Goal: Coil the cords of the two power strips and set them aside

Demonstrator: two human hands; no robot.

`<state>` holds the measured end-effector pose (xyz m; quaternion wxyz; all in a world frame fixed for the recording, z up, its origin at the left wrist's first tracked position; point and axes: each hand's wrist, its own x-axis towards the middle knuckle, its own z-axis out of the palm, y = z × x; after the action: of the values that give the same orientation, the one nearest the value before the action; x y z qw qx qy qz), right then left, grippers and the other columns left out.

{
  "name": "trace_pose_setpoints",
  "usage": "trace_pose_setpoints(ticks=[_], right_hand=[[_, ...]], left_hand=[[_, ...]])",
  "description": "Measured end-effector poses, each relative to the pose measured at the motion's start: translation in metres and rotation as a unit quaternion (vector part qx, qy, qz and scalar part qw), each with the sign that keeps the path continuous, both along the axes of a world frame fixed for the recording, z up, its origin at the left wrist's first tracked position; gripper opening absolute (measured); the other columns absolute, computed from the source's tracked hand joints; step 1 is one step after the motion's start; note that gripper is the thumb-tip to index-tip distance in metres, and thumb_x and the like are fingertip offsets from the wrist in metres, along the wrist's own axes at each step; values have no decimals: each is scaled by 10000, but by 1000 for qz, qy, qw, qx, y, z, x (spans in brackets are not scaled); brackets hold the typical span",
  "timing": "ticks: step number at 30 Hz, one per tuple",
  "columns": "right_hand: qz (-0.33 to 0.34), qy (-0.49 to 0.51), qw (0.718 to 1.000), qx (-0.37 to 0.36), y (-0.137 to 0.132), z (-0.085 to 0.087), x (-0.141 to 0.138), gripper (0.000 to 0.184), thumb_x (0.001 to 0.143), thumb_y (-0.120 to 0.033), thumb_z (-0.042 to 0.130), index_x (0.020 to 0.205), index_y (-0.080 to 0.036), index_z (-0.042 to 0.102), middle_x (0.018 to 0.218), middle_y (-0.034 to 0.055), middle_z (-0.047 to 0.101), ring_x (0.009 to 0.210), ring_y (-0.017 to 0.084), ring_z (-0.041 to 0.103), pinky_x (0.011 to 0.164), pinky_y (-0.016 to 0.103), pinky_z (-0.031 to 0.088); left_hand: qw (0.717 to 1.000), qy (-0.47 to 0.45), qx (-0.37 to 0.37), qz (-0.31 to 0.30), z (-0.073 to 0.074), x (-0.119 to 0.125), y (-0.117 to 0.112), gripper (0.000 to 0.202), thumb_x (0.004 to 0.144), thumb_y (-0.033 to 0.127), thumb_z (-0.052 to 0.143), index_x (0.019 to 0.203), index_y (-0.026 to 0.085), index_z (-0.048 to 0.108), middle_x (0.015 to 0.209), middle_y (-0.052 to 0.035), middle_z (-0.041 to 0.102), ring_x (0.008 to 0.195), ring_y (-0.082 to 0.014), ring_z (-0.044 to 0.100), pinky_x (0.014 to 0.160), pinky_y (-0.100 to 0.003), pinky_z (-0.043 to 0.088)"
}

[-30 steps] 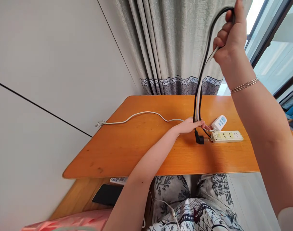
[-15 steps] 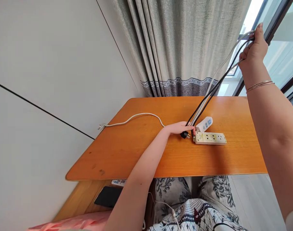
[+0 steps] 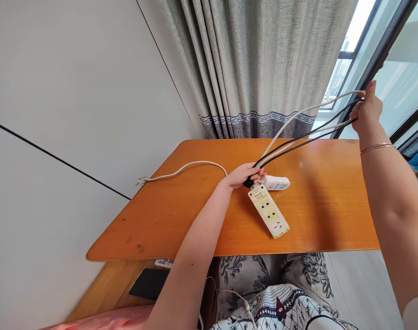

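Note:
A bundle of black and white power cords stretches between my two hands. My left hand is closed round its lower end, just above the table, with a black plug partly hidden beneath the fingers. Up at the right, by the window, my right hand grips the other end of the bundle. Beside my left hand lies a yellowed power strip, slanting toward the front edge. A smaller white power strip rests behind it. One white cord runs left along the table to a white plug.
The wooden table meets a white wall on the left. A grey curtain hangs behind it, beside a window. Below the table's left front sit a dark flat object and pink cloth.
My right hand has come down, lowering the cords. My left hand has shifted left, and the yellowed strip has swung to point toward me. The smaller strip has also turned and moved left.

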<state>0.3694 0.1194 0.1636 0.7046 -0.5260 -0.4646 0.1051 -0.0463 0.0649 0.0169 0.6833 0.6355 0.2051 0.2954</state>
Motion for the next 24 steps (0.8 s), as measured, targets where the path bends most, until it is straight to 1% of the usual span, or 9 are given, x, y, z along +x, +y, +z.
trace_pose_setpoints(ticks=[1,3,5,7,9,13,17,20,24], right_hand=[[-12,87,996,-28,0,-12,2,407,1089,-459,239,808,-252,449,458,-159,189,364,66,127,464,315,134],[12,180,982,-47,-3,-36,0,338,1059,-490,376,819,-261,442,472,-157,177,385,70,130,463,303,143],[101,184,977,-38,-11,-61,-8,369,938,-552,604,801,-267,413,500,-152,205,413,66,173,448,267,186],[136,177,974,-37,-17,-86,-20,450,777,-516,780,800,-259,411,523,-148,258,434,58,238,448,224,264],[172,179,967,-57,-20,-109,-35,466,689,-446,821,867,-251,438,550,-139,336,465,58,348,484,192,365],[181,165,963,-115,-18,-146,-69,521,644,-427,785,909,-270,365,625,-113,485,557,89,535,556,215,484],[214,38,964,-155,-17,-164,-95,411,693,-486,699,892,-261,419,702,-81,540,622,98,569,642,276,551],[240,-18,952,-188,-20,-169,-103,330,708,-489,696,872,-225,584,732,-23,596,686,128,596,703,318,558],[265,-80,932,-233,-28,-165,-103,364,719,-486,722,909,-176,738,778,49,681,737,176,638,785,364,533]], left_hand=[[1000,-7,2,8,3,-3,-1,550,687,668,822,723,171,590,469,109,370,463,-84,476,805,-323,546],[999,-32,3,39,12,-7,-2,571,664,687,828,715,177,577,459,112,379,453,-87,507,800,-319,561],[994,-68,-1,85,22,-10,-3,573,641,672,851,712,179,567,462,107,404,461,-94,531,741,-296,569],[986,-99,-12,133,36,-12,-3,522,708,616,837,701,176,554,466,97,424,454,-87,522,679,-264,561],[973,-129,-34,186,51,-11,-2,440,849,524,755,692,174,540,477,87,440,441,-71,498,642,-225,544],[930,-223,-104,275,78,-6,6,381,1041,360,512,711,171,528,499,84,435,424,-46,452,631,-167,516],[899,-270,-151,309,91,-7,14,414,1080,318,404,705,176,510,467,101,334,395,-44,396,619,-149,501],[899,-252,-142,329,93,-13,13,414,1067,355,440,697,181,499,463,102,314,390,-47,391,604,-148,496],[906,-215,-115,345,94,-21,9,454,1038,491,457,709,186,528,453,96,312,390,-63,411,586,-167,505]])
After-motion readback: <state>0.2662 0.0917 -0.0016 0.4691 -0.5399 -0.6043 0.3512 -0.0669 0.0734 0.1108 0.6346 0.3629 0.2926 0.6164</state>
